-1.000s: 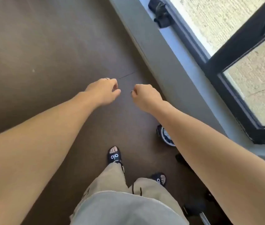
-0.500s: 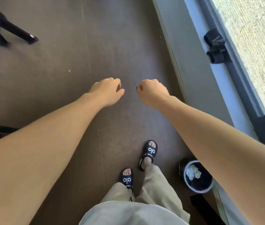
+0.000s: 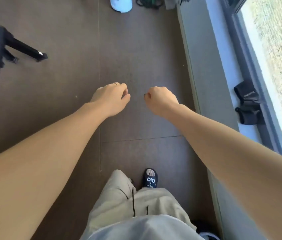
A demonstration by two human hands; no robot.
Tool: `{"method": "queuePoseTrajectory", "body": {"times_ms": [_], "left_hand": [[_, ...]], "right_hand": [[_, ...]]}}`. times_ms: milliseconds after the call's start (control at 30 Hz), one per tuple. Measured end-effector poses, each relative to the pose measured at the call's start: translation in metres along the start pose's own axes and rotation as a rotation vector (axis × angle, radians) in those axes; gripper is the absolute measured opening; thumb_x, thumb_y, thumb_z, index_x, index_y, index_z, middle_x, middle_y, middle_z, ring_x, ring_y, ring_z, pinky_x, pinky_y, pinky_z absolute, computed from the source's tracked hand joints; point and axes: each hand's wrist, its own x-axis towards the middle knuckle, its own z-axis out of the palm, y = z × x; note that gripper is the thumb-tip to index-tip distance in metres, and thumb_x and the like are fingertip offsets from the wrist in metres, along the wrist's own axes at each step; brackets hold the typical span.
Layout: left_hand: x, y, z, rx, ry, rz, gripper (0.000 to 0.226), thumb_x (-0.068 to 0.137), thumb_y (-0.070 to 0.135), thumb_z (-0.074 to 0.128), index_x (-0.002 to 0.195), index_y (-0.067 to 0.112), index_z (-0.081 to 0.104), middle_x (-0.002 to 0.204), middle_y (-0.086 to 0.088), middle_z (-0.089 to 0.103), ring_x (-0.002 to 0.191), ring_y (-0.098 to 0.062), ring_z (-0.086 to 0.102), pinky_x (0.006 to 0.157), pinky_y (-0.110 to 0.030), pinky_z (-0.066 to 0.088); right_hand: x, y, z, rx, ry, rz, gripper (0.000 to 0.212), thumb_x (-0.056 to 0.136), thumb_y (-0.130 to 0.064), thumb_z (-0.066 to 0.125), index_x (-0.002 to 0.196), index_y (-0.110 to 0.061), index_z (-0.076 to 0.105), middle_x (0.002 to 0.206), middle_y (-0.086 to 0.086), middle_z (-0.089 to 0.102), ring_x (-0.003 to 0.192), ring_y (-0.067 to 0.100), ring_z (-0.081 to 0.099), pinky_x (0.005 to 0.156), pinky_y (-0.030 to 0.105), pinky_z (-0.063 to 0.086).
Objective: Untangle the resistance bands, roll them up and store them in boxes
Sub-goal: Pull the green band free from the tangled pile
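Head view: left hand [image 3: 112, 99] and right hand [image 3: 161, 100] curled, empty. Dark green-black tangle of resistance bands [image 3: 148, 2] on brown floor [image 3: 67, 84] far ahead, nearer right hand.

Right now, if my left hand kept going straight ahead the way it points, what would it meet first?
Nothing close: ahead of the left hand is bare floor, then probably the white object at the top edge. Depth is unclear.

left hand [image 3: 111, 99] curled, empty | right hand [image 3: 161, 101] fisted, empty
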Motion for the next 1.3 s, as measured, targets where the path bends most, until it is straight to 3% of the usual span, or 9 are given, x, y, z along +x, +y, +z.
{"method": "queuePoseTrajectory", "body": {"times_ms": [167, 333, 433, 500, 567, 700, 867, 1133, 1300], "left_hand": [[0.111, -0.023, -0.052, -0.05, 0.046, -0.087, 0.026, 0.101, 0.038, 0.046, 0.094, 0.019, 0.062, 0.1, -0.006, 0.065, 0.091, -0.035, 0.06, 0.07, -0.035, 0.038], [0.24, -0.063, -0.103, -0.073, 0.079, -0.104, 0.033, 0.099, 0.039, 0.05, 0.074, 0.018, 0.052, 0.081, -0.008, 0.061, 0.079, -0.038, 0.058, 0.064, -0.034, 0.037], [0.32, -0.092, -0.139, -0.09, 0.08, -0.112, 0.034, 0.097, 0.041, 0.054, 0.072, 0.02, 0.046, 0.075, -0.002, 0.059, 0.076, -0.035, 0.058, 0.063, -0.034, 0.037], [0.37, -0.108, -0.167, -0.105, 0.073, -0.095, 0.023, 0.096, 0.04, 0.055, 0.081, 0.023, 0.048, 0.078, 0.003, 0.062, 0.077, -0.03, 0.059, 0.065, -0.035, 0.041], [0.417, -0.12, -0.196, -0.124, 0.028, -0.04, 0.011, 0.096, 0.037, 0.056, 0.099, 0.026, 0.053, 0.089, 0.008, 0.065, 0.086, -0.025, 0.062, 0.072, -0.037, 0.049], [0.522, -0.136, -0.246, -0.011, -0.029, 0.083, 0.039, 0.099, 0.039, 0.053, 0.136, 0.029, 0.051, 0.132, 0.005, 0.058, 0.12, -0.023, 0.055, 0.095, -0.04, 0.047], [0.671, -0.149, -0.29, 0.059, -0.029, 0.128, 0.048, 0.1, 0.042, 0.05, 0.145, 0.026, 0.046, 0.15, 0.002, 0.049, 0.136, -0.024, 0.044, 0.103, -0.04, 0.041], [0.89, -0.184, -0.361, 0.021, -0.062, 0.112, 0.038, 0.1, 0.041, 0.052, 0.134, 0.024, 0.054, 0.131, 0.002, 0.055, 0.12, -0.021, 0.053, 0.095, -0.043, 0.049], [1.03, -0.221, -0.412, -0.034, -0.044, 0.155, 0.022, 0.099, 0.037, 0.055, 0.105, 0.018, 0.062, 0.104, 0.004, 0.062, 0.099, -0.022, 0.061, 0.083, -0.04, 0.052]], "right_hand": [[0.112, -0.015, -0.061, -0.048, -0.018, -0.037, 0.013, 0.092, -0.014, 0.05, 0.099, -0.007, 0.058, 0.099, 0.013, 0.06, 0.082, 0.037, 0.055, 0.069, 0.034, 0.046], [0.25, -0.046, -0.116, 0.017, -0.03, -0.147, 0.047, 0.082, -0.008, 0.06, 0.126, -0.02, 0.053, 0.113, 0.009, 0.06, 0.101, 0.037, 0.061, 0.082, 0.046, 0.057], [0.333, -0.069, -0.15, 0.034, -0.021, -0.148, 0.024, 0.088, -0.017, 0.059, 0.11, -0.025, 0.06, 0.112, 0.007, 0.063, 0.099, 0.035, 0.062, 0.084, 0.043, 0.057], [0.383, -0.084, -0.176, 0.078, 0.036, -0.119, 0.009, 0.092, -0.02, 0.053, 0.085, -0.025, 0.056, 0.1, 0.008, 0.065, 0.089, 0.036, 0.063, 0.078, 0.039, 0.057], [0.427, -0.098, -0.203, 0.105, 0.063, -0.102, 0.021, 0.097, -0.021, 0.047, 0.075, -0.02, 0.047, 0.09, 0.01, 0.061, 0.08, 0.037, 0.057, 0.07, 0.037, 0.052], [0.525, -0.118, -0.254, 0.074, 0.09, -0.124, 0.024, 0.1, -0.032, 0.045, 0.109, -0.015, 0.06, 0.108, 0.011, 0.064, 0.103, 0.038, 0.06, 0.082, 0.039, 0.051], [0.665, -0.131, -0.31, 0.098, 0.098, -0.096, 0.037, 0.103, -0.034, 0.042, 0.13, -0.015, 0.058, 0.127, 0.013, 0.062, 0.11, 0.038, 0.061, 0.09, 0.044, 0.054], [0.88, -0.157, -0.399, 0.176, 0.069, 0.032, 0.024, 0.101, -0.027, 0.048, 0.111, -0.009, 0.06, 0.113, 0.014, 0.062, 0.095, 0.039, 0.061, 0.074, 0.037, 0.048], [1.014, -0.193, -0.458, 0.207, 0.022, 0.092, 0.018, 0.098, -0.028, 0.051, 0.101, -0.014, 0.062, 0.101, 0.008, 0.061, 0.089, 0.033, 0.061, 0.072, 0.034, 0.047]]}}
